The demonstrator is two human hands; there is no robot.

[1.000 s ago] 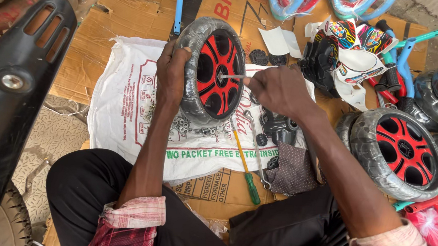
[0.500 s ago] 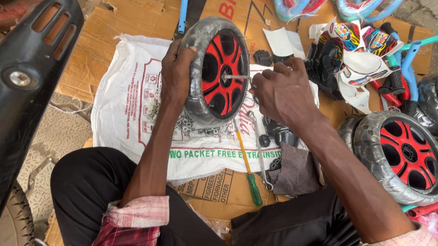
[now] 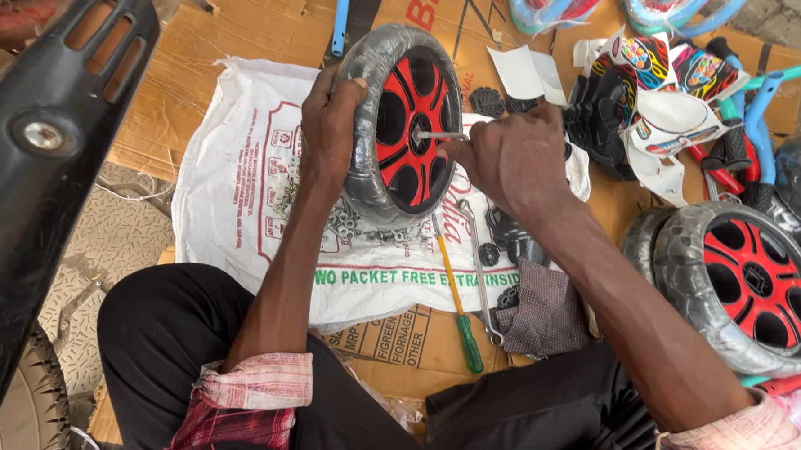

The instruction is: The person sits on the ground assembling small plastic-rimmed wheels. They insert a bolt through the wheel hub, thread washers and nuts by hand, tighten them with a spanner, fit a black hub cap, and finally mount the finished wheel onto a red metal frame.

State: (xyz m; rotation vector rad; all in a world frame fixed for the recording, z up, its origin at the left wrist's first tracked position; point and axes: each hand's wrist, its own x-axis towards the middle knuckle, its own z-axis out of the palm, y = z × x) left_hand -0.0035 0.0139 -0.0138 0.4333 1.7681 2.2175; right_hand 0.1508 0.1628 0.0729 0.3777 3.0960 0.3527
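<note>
My left hand [image 3: 331,127] grips the rim of a grey toy wheel [image 3: 403,131] with a red and black hub, holding it upright on a white woven sack [image 3: 240,191]. My right hand [image 3: 509,158] pinches a thin metal axle rod [image 3: 436,135] that sticks out of the wheel's centre hole. Just below the wheel lie a screwdriver with a yellow shaft and green handle [image 3: 458,308] and a metal spanner [image 3: 481,278].
A second red and black wheel [image 3: 747,281] lies at the right. Black plastic parts, sticker sheets [image 3: 667,93] and blue tubes [image 3: 766,97] sit at the back right. A black curved plastic panel [image 3: 44,146] fills the left. Flattened cardboard [image 3: 229,20] covers the floor. A dark cloth [image 3: 545,308] lies near my knee.
The view has shifted slightly. My right hand stays on the rod at the hub, pressed a little closer to the wheel. My left hand keeps its grip on the rim.
</note>
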